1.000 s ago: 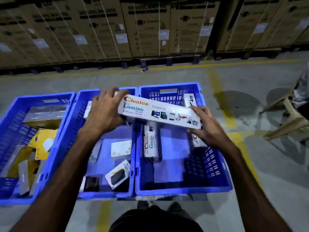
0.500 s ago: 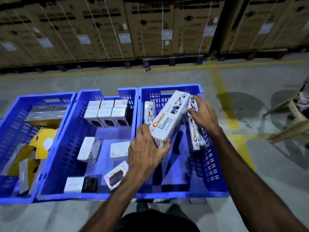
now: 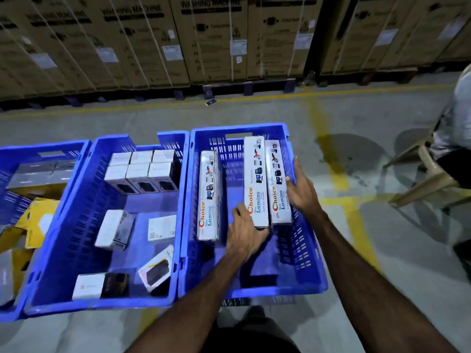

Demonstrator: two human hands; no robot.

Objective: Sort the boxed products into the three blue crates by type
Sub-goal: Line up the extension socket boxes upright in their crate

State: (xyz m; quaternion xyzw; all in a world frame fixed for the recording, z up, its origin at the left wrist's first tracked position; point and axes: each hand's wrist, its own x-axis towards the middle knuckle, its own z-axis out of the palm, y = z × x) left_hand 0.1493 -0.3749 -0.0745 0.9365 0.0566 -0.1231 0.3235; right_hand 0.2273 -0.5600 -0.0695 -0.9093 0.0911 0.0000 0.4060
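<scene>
Three blue crates stand side by side on the floor. The right crate (image 3: 303,284) holds three long white "Choice Lumino" boxes. My left hand (image 3: 244,234) grips the near end of the middle long box (image 3: 255,179), which lies lengthwise in the crate. My right hand (image 3: 302,187) rests flat against the right long box (image 3: 279,182) by the crate's right wall. A third long box (image 3: 209,197) lies at the crate's left side. The middle crate (image 3: 84,215) holds several small white boxes (image 3: 140,171). The left crate (image 3: 15,154) holds grey and yellow boxes (image 3: 35,217).
Stacked brown washing-machine cartons (image 3: 204,39) on pallets line the back. Yellow lines (image 3: 328,159) mark the concrete floor. At the right a person sits on a beige plastic chair (image 3: 430,174). My own legs show at the bottom edge.
The long box went from held crosswise above the crates, to tilted into the right crate, to lying lengthwise beside the right box. My left hand slid to its near end.
</scene>
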